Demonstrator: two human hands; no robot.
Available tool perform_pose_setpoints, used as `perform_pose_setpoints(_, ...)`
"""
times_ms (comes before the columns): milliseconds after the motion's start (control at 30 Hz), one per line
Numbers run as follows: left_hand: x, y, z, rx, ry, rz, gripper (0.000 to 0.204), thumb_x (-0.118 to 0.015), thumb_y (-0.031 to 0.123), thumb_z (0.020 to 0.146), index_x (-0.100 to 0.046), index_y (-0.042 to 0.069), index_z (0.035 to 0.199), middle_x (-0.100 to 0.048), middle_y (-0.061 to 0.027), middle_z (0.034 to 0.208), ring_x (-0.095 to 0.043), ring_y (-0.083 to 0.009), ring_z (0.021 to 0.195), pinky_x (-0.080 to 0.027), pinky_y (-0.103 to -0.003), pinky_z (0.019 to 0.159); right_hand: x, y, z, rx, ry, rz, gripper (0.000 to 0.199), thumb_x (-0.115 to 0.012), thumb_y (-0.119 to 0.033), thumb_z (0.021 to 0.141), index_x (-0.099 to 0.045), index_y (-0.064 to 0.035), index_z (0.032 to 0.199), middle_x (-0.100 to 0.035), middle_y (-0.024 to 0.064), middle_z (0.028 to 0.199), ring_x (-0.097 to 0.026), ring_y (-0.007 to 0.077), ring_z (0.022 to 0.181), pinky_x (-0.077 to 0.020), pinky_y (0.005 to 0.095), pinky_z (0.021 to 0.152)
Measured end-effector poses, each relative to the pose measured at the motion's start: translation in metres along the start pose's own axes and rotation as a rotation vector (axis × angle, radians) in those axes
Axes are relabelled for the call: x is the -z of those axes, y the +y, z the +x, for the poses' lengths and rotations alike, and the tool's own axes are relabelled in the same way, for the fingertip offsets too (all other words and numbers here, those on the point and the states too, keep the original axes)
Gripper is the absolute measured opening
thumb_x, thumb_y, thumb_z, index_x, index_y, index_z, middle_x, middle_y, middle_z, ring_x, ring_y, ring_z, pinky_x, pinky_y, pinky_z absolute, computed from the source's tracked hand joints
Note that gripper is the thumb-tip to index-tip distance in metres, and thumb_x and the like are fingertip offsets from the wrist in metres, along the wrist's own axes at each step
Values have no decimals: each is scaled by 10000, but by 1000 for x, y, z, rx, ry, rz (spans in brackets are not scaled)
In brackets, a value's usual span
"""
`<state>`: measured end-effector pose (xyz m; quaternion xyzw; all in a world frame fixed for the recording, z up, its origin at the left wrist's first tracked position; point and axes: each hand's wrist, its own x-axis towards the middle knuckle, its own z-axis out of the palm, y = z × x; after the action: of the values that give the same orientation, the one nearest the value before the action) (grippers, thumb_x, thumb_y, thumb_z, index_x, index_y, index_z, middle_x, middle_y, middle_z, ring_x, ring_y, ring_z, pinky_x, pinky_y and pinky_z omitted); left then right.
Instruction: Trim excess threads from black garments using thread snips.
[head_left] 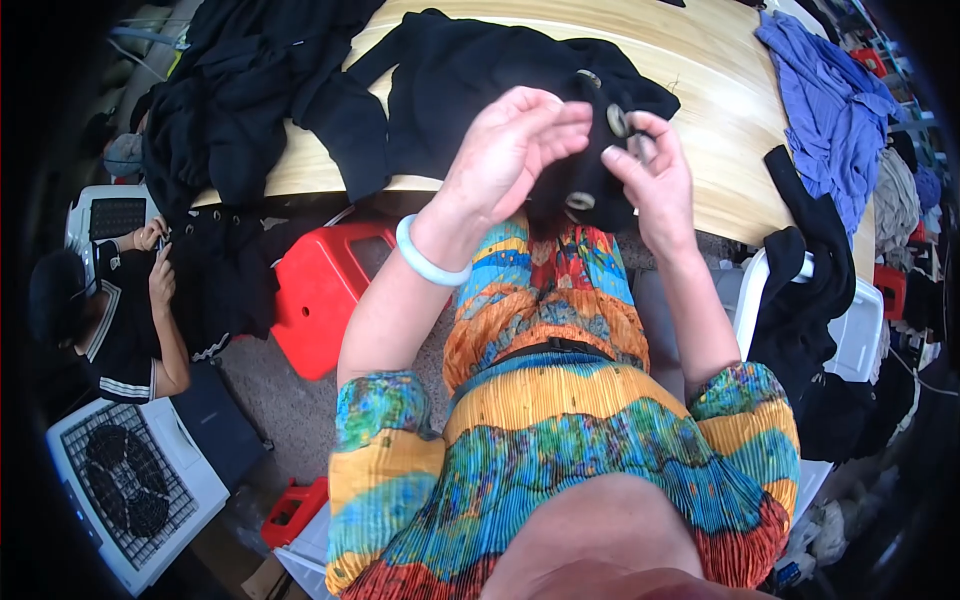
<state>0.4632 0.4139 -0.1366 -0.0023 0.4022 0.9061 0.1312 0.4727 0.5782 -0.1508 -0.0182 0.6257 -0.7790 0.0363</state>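
Observation:
A black garment with large round buttons lies on the table and hangs over its near edge. My left hand is over it, fingers stretched toward the right, nothing visible in them; a pale bangle circles that wrist. To its right, my right hand has curled fingers, thumb and forefinger close together. The forefinger tip meets a greenish button; what else the fingers grip is too blurred to tell. Other buttons show above, a button, and below, a button.
More black garments are heaped on the wooden table at left. Blue cloth hangs over its right end. A red stool stands left of my legs. At far left another person handles black cloth near a fan unit.

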Motion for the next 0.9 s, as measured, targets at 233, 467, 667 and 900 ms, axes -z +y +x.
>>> perform_pose_setpoints(233,3,-35,-14,-248,44,470,191,-558,1,766,-457,7,928,-556,-76,872,-538,-104,776,-448,-222,699,-1,-34,17,-6,66,219,373,-623,-57,726,-418,-17,1035,-462,-22,690,-322,0,415,-236,152,361)
perform_pose_setpoints(467,-4,-56,-8,-330,52,696,187,-611,-5,703,-519,-22,866,-541,-59,788,-550,-102,672,-466,-223,591,-13,-50,15,4,52,246,278,-570,-56,767,-453,-52,1018,-428,-55,662,-263,-3,380,-219,154,363)
perform_pose_setpoints(667,-23,-22,-21,-28,-113,45,159,-496,-32,786,-465,0,938,-562,-44,864,-528,-69,771,-426,-186,705,2,-45,37,73,45,148,310,-560,-90,787,-429,-39,1064,-440,-48,637,-280,-5,391,-223,157,357)
perform_pose_setpoints(900,0,-23,-22,-108,34,39,385,-464,-59,784,-351,9,1146,-530,-75,963,-509,-86,836,-416,-189,733,16,-14,24,23,35,-99,450,-587,-111,775,-347,8,1136,-561,54,844,-459,20,557,-348,140,446)
